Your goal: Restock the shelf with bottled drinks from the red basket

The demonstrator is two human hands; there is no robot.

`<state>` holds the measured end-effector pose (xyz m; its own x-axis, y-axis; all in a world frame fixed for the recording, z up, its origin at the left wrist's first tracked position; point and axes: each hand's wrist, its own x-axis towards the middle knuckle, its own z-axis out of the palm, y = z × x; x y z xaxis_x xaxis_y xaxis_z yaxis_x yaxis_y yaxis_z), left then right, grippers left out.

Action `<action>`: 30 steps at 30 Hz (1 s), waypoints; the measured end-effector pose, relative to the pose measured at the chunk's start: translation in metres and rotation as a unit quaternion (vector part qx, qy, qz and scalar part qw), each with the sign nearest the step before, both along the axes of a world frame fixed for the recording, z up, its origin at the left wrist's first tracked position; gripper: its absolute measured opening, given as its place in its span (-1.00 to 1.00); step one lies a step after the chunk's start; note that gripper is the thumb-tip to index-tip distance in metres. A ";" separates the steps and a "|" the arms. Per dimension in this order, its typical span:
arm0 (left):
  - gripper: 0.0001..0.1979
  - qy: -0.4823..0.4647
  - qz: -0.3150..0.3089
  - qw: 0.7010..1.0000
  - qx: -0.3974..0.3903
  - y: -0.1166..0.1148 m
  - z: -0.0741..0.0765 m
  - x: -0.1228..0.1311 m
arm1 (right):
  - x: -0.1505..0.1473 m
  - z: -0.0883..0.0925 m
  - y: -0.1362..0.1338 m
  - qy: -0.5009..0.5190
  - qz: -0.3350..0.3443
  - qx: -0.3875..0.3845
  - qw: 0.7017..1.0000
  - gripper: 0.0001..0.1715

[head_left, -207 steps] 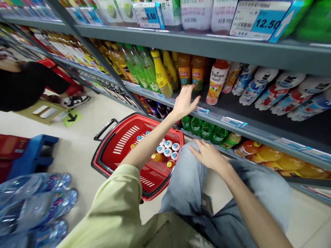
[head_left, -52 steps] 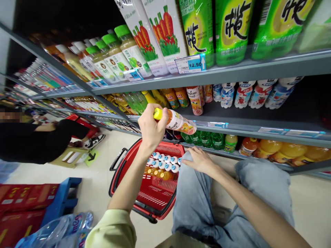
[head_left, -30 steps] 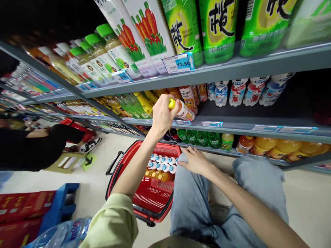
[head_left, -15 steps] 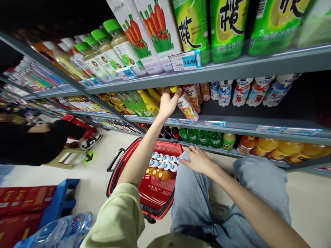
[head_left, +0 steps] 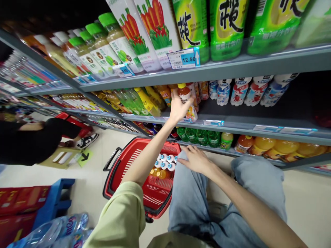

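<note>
My left hand (head_left: 178,109) reaches to the middle shelf and curls around the body of a juice bottle (head_left: 184,92) with a yellow cap and orange contents. The thumb is on the bottle's right side, the fingers on its left, partly hidden. Its base is at the shelf's front edge. More juice bottles stand behind and beside it, next to slanted yellow bottles (head_left: 147,102). My right hand (head_left: 198,159) lies on my knee, fingers stretched out and holding nothing. Below my left forearm, a red shopping basket (head_left: 121,165) contains white bottles with blue caps (head_left: 163,165) and orange drinks (head_left: 159,173).
Drink cartons (head_left: 155,31) and large green bottles (head_left: 227,27) fill the upper shelf (head_left: 207,74). Green soda bottles (head_left: 201,136) line the bottom shelf. At left are a person in black (head_left: 33,141) on a low stool (head_left: 58,156), a blue pallet (head_left: 55,199) and bottled water (head_left: 59,230).
My left hand has shifted from the neck of the juice bottle down onto its body. The bottle now stands more upright. My right hand stays on the knee; the view has shifted slightly.
</note>
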<state>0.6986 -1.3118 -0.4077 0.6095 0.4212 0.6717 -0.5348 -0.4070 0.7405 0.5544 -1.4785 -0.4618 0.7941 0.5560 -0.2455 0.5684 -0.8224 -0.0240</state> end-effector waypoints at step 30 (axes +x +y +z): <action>-0.45 0.092 -0.035 0.995 0.009 -0.006 -0.030 -0.003 | 0.002 -0.003 -0.003 0.003 0.007 0.002 1.000 -0.23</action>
<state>0.6959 -1.3174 -0.4376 0.7504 0.3621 0.5530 -0.4181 -0.3878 0.8214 0.5563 -1.4813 -0.4645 0.7839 0.5690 -0.2484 0.5805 -0.8136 -0.0316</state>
